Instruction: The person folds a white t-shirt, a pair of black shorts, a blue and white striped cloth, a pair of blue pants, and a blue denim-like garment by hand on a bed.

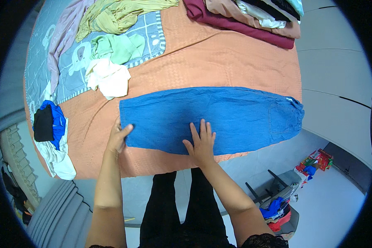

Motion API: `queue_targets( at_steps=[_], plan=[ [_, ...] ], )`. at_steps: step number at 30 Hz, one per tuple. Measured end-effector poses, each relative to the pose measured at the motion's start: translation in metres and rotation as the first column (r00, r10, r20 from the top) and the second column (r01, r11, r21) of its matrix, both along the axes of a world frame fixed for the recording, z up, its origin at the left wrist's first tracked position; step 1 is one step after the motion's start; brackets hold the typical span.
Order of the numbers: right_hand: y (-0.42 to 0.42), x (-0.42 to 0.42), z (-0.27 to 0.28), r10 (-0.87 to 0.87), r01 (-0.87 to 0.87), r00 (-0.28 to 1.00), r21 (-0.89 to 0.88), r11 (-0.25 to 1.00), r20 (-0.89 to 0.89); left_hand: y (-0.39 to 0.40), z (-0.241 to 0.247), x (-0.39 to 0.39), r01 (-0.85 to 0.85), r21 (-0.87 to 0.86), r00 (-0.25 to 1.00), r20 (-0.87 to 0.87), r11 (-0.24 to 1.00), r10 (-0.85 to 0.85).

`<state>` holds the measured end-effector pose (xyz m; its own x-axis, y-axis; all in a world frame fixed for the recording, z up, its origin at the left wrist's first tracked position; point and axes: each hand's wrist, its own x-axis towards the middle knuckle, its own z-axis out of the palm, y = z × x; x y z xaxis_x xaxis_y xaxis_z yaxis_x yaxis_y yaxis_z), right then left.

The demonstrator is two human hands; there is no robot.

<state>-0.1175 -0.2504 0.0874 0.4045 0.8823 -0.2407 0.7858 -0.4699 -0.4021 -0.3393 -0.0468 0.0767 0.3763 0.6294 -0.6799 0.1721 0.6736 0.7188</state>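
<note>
Blue denim trousers (235, 121), folded lengthwise, lie flat across the near part of a bed. Their hem end is on the left, and the gathered waistband with a pocket is on the right. At the hem, my left hand (117, 136) has its thumb on top and its fingers partly hidden behind the edge. My right hand (202, 144) rests palm down on the middle of the cloth, fingers spread, holding nothing.
An orange bedspread (229, 68) covers the bed. Folded clothes (241, 24) are stacked at the far right; loose garments (114, 48) lie on a blue patterned blanket (152, 31). More clothes (51, 124) sit at the left edge. On the floor, a chair (293, 220) holds garments.
</note>
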Motion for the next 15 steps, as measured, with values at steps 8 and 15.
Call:
queue_targets(
  at_steps=[8, 15],
  plan=[
    [0.1, -0.003, -0.009, -0.214, 0.511, 0.717, 0.292, 0.808, -0.664, -0.018, 0.047, 0.014, -0.011, -0.016, 0.999, 0.03, 1.0, 0.012],
    [0.093, 0.035, -0.023, -0.113, 0.572, 0.308, 0.089, 0.815, -0.945, -0.031, 0.104, 0.077, 0.04, -0.029, 0.976, 0.214, 0.999, -0.033]
  ],
)
